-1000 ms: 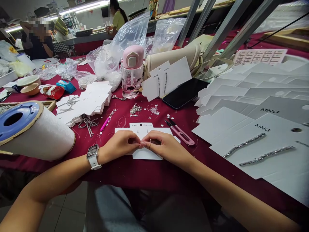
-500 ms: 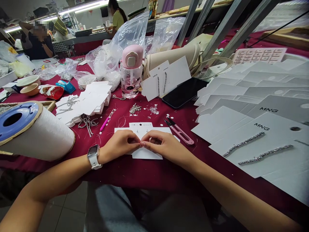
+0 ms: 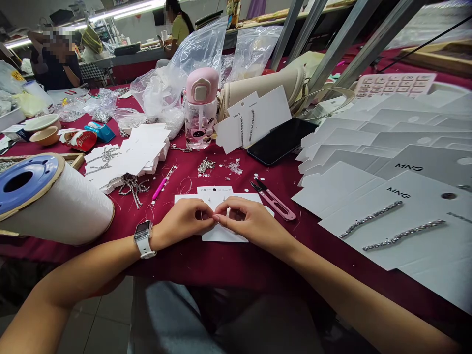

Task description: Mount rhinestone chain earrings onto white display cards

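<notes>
My left hand (image 3: 182, 219) and my right hand (image 3: 250, 221) meet at the fingertips over a white cut card (image 3: 224, 236) lying on the maroon tablecloth (image 3: 191, 260). Whatever lies between the fingertips is too small to make out. A silver watch (image 3: 143, 239) sits on my left wrist. Pink-handled thread snips (image 3: 273, 205) lie just beyond my right hand, apart from it. A pink pen (image 3: 162, 184) lies beyond my left hand. To the right, large white MNG cards (image 3: 391, 228) carry rhinestone chain strips.
A big white thread spool (image 3: 55, 206) with a blue end lies at the left. Loose chain pieces (image 3: 205, 166), a stack of white cards (image 3: 129, 152), a pink-lidded bottle (image 3: 201, 110), a black phone (image 3: 280, 142) and plastic bags (image 3: 199, 54) crowd the table. Two people (image 3: 179, 32) sit farther back.
The whole view drifts slightly left and upward. My hands stay together over the card, with only small shifts of the fingers.
</notes>
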### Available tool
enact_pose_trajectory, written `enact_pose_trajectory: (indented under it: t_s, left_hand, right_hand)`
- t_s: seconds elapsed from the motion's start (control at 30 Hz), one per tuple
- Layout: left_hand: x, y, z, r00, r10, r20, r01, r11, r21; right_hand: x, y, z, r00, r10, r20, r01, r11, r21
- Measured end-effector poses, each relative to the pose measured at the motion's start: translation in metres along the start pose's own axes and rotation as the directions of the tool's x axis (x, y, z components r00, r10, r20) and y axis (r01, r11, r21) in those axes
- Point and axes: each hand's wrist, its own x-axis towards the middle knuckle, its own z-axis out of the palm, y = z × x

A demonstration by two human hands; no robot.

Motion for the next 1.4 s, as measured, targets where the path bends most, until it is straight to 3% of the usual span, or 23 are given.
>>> enact_pose_trajectory:
  t_s: [0.4, 0.5, 0.7, 0.87, 1.03, 1.23, 1.4]
  left_hand:
    - [0.001, 0.002, 0.001, 1.0, -0.01, 0.016, 0.01, 1.0, 0.026]
    - [0.001, 0.002, 0.001, 1.0, -0.014, 0.027, 0.014, 1.0, 0.015]
    - [0.002, 0.001, 0.0, 0.999, -0.032, 0.008, 0.032, 0.998, -0.058]
    - [0.002, -0.001, 0.001, 0.999, -0.036, -0.004, 0.035, 0.991, -0.129]
    - [0.002, 0.0, 0.0, 0.998, -0.059, -0.01, 0.056, 0.984, -0.172]
    - [0.003, 0.001, -0.003, 0.998, -0.067, -0.008, 0.065, 0.983, -0.169]
    - [0.003, -0.001, -0.004, 0.999, -0.034, -0.018, 0.031, 0.988, -0.15]
  right_hand:
    - [0.001, 0.002, 0.002, 0.999, -0.028, 0.031, 0.029, 0.999, -0.045]
    - [-0.001, 0.002, 0.003, 0.996, -0.085, 0.016, 0.086, 0.99, -0.108]
    - [-0.008, 0.006, 0.003, 0.937, -0.347, -0.048, 0.281, 0.827, -0.487]
    - [-0.008, 0.011, 0.002, 0.883, -0.466, -0.057, 0.35, 0.735, -0.581]
    - [-0.008, 0.009, 0.002, 0.902, -0.428, -0.058, 0.318, 0.75, -0.58]
    - [-0.007, 0.005, 0.0, 0.948, -0.286, -0.14, 0.24, 0.93, -0.277]
    - [-0.003, 0.006, 0.0, 0.994, -0.107, 0.034, 0.111, 0.977, -0.18]
